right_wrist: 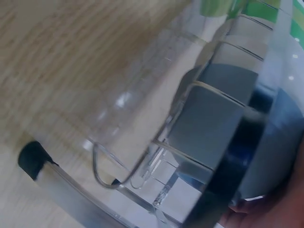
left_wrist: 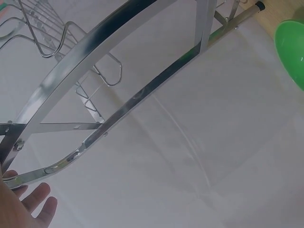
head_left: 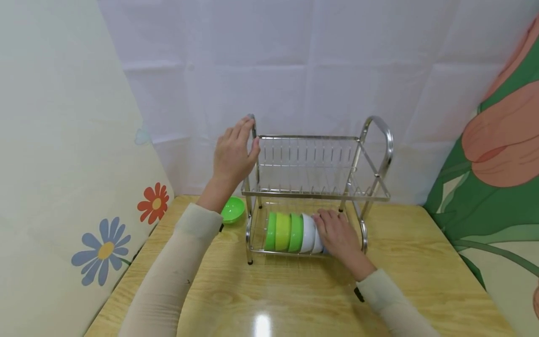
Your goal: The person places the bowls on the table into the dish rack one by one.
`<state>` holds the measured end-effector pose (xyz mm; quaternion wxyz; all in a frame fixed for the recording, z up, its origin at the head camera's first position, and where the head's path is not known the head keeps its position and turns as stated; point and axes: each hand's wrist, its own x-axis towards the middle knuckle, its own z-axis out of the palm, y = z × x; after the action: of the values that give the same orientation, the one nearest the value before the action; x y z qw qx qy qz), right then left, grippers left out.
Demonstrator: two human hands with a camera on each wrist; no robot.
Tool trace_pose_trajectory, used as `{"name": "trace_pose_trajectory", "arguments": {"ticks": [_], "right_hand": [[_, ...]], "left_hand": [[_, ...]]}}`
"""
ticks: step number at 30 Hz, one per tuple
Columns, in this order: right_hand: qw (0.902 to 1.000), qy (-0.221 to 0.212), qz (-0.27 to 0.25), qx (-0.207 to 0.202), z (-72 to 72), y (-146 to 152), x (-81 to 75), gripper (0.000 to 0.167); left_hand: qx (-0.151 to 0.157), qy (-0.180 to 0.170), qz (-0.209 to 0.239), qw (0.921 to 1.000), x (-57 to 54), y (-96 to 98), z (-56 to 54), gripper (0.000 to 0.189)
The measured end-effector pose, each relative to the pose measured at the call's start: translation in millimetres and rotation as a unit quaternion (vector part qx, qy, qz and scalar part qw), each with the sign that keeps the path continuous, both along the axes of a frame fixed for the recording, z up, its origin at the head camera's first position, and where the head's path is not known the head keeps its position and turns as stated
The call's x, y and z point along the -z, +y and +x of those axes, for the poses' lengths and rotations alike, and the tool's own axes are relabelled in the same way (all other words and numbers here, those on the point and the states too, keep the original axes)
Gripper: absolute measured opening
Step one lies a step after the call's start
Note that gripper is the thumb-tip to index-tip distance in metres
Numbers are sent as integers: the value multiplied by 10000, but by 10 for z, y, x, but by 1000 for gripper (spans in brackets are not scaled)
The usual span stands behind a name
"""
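Note:
A two-tier metal dish rack (head_left: 316, 193) stands on the wooden table. My left hand (head_left: 233, 157) holds the top of its left handle; in the left wrist view, the fingers (left_wrist: 37, 197) lie about the curved rail. Bowls stand on edge in a row on the lower tier: a green bowl (head_left: 271, 231), a yellow bowl (head_left: 282, 231), another green bowl (head_left: 296, 232) and white bowls (head_left: 309, 232). At the row's right end my right hand (head_left: 337, 234) grips a blue bowl (right_wrist: 213, 123), largely covered by the hand in the head view.
Left of the rack, a green bowl (head_left: 233, 209) sits on the table (head_left: 236, 299), partly behind my left forearm. A white cloth backdrop (head_left: 294, 70) hangs behind the rack. Flower-printed panels (head_left: 54, 164) flank the table. The upper tier holds only wire slots.

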<state>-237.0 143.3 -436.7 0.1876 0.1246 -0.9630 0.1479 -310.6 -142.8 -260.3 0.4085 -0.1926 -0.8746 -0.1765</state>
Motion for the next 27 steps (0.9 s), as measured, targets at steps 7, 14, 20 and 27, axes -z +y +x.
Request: {"name": "trace_pose_trajectory", "arguments": {"ticks": [7,14,20,27], "right_hand": [[9991,-191,-281,265,-1,-4,31,56],[9977,-560,-214,308,36,37,-46,60],[9965,-740,-145,362,60,90,-186,66],[9953,-750,-565,227,136,137,-394,63]], "left_hand": [[4,-42,39,10000,-15,-4,14,49],[-48,-199,-21,9998,-12,9,21,50],[-64,-230,-44,9997,2,19,10,50],[4,-316,56,9995,-10,14,23,49]]}}
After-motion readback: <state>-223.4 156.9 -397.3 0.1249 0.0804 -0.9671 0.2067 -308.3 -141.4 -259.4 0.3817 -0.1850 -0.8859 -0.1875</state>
